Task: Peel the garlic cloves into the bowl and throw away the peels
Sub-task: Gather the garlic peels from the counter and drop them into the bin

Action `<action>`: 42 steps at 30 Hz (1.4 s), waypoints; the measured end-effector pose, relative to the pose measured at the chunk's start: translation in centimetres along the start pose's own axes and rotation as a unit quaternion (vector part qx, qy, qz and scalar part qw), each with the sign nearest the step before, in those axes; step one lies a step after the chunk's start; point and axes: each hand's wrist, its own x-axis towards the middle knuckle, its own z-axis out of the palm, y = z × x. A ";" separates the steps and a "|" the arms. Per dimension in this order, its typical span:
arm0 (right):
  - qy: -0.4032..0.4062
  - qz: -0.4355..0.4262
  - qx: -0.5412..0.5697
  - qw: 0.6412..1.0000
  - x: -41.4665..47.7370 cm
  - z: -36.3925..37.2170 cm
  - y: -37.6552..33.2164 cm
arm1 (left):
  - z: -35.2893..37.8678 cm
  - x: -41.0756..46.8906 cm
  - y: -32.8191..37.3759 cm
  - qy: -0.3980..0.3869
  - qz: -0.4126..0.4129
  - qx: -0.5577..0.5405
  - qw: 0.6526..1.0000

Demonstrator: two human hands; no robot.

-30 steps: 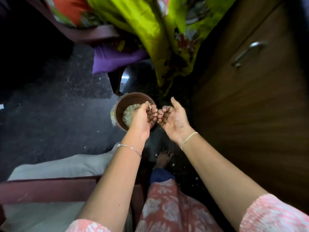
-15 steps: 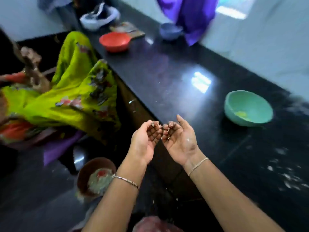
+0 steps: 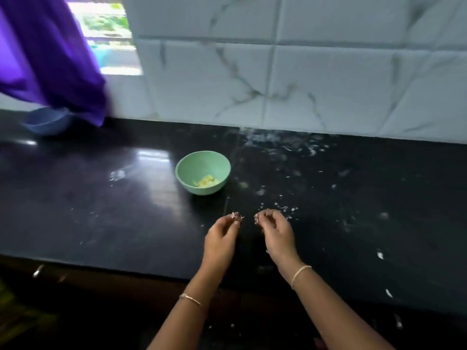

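Mostly black counter (image 3: 101, 223), peel scraps (image 3: 285, 208) strewn, tiled wall (image 3: 328, 84) behind; left hand (image 3: 221, 239), right hand (image 3: 278, 233) pinch scraps.

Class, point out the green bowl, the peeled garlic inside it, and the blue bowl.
green bowl (image 3: 199, 164), head view, bare inner wall.
peeled garlic (image 3: 206, 182), head view, middle of the pile.
blue bowl (image 3: 45, 125), head view, outer wall.
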 end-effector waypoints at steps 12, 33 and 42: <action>0.026 -0.094 -0.570 0.816 -3.2 -9.4 7.6 | 6.7 3.5 -3.5 -0.114 0.202 0.578 0.782; -0.205 -0.206 -0.465 0.836 8.6 -8.8 4.9 | 7.2 7.4 -1.5 -0.059 0.057 -0.077 0.994; -0.246 -0.368 -0.584 0.680 3.8 -7.4 5.4 | 5.8 5.6 -2.5 -0.012 0.106 -0.048 0.993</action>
